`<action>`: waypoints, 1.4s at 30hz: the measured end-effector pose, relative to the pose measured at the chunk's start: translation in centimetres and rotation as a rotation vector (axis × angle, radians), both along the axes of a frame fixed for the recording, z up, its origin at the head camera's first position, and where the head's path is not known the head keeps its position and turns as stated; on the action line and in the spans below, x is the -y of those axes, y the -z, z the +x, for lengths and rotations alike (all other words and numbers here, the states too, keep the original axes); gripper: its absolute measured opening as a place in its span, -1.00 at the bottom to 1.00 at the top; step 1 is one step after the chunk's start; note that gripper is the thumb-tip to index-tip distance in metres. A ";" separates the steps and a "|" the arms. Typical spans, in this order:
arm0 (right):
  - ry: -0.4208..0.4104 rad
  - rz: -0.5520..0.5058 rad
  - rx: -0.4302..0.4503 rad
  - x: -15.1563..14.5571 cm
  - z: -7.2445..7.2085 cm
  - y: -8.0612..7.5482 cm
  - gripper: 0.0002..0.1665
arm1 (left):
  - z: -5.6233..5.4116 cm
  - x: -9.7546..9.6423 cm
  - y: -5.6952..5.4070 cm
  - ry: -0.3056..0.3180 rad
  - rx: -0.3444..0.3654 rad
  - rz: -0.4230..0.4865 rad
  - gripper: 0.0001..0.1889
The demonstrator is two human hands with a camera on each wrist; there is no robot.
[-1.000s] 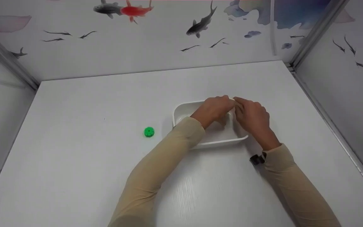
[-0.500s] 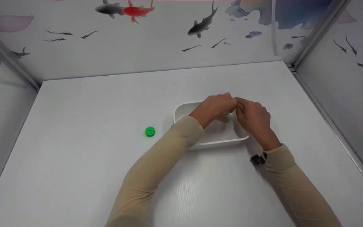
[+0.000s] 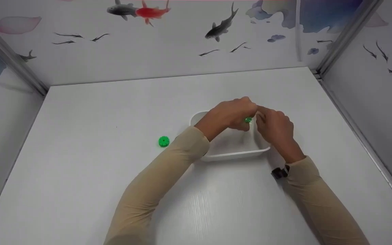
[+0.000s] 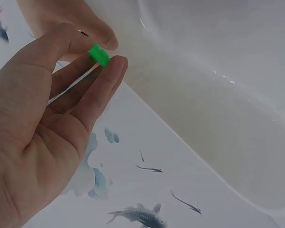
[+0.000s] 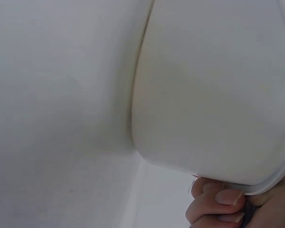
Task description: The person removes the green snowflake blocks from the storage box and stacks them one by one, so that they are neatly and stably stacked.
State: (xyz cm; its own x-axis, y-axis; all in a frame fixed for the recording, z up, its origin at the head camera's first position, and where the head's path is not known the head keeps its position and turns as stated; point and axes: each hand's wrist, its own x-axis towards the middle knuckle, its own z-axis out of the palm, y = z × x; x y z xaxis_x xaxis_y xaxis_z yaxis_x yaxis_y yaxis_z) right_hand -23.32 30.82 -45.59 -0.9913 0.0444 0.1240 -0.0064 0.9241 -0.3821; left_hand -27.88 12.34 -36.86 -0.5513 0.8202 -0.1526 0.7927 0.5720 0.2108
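My left hand [image 3: 231,114] pinches a small green plastic piece [image 4: 99,55] between thumb and fingertips, above the far right part of a white tray [image 3: 235,156]. Close against those fingertips, my right hand [image 3: 275,128] is at the tray's right rim with its fingers curled. In the right wrist view its curled fingers [image 5: 213,204] appear past the tray's corner, and a dark sliver [image 5: 248,212] shows between them and the palm. I cannot tell what that sliver is. A notched green disc [image 3: 164,141] lies on the table left of the tray.
The white table [image 3: 97,163] stands between panels printed with fish and petals. Metal corner posts [image 3: 349,37] frame the back wall [image 3: 168,51]. A black device [image 3: 279,173] sits at the right wrist, by the sleeve cuff.
My left hand has risen slightly and its wrist has swung left, bringing the green piece into sight in the head view. The right hand stays nearly in place. The whole head view shifts slightly.
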 end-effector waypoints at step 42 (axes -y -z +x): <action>-0.001 0.013 -0.041 0.1 0.1 -0.1 -0.51 | 5.1 12.4 2.3 0.089 -0.120 0.585 -0.76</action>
